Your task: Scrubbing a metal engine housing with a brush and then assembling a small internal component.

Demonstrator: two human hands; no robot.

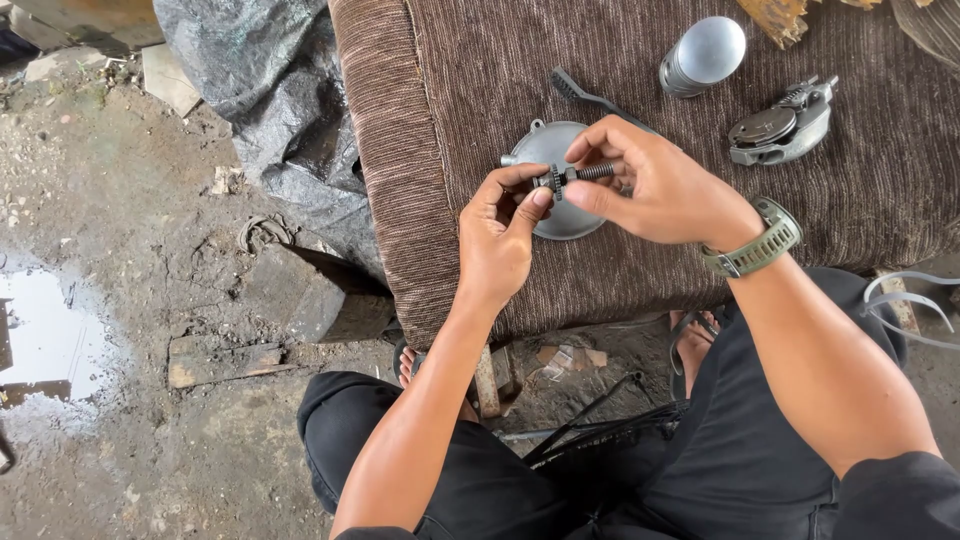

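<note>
Both my hands meet above a brown ribbed cushion. My right hand pinches a short dark threaded shaft between thumb and fingers. My left hand grips the small toothed gear at the shaft's left end with thumb and forefinger. Directly under them lies a round grey metal cover with small lugs, partly hidden by my fingers. A green watch sits on my right wrist.
On the cushion lie a black brush, a grey metal cylinder and a grey mechanical housing. A black plastic sheet drapes at left. Muddy ground with a puddle, wood scraps and black cables surrounds my knees.
</note>
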